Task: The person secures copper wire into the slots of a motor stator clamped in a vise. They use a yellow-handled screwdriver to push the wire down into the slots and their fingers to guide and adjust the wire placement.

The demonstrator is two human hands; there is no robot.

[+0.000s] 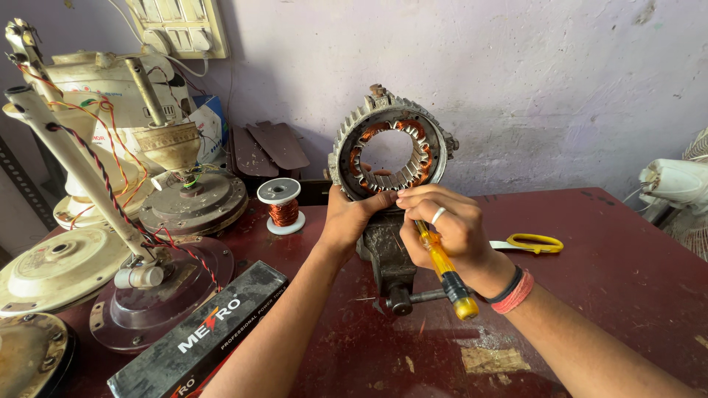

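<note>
A ring-shaped motor stator (389, 147) with copper windings stands upright, clamped in a small bench vise (389, 259) on a dark red table (612, 273). My left hand (352, 220) grips the stator's lower left rim. My right hand (442, 225) holds a yellow-handled screwdriver (446, 271), its tip hidden behind my fingers at the stator's lower edge. A ring is on one finger, and red and black bands are on my right wrist.
A spool of copper wire (280, 205) stands left of the vise. Yellow-handled scissors (531, 243) lie to the right. Ceiling fan motors and rods with twisted wires (147, 221) crowd the left side. A black tool box (199, 335) lies at the front left. A white fan (675, 180) sits at the right edge.
</note>
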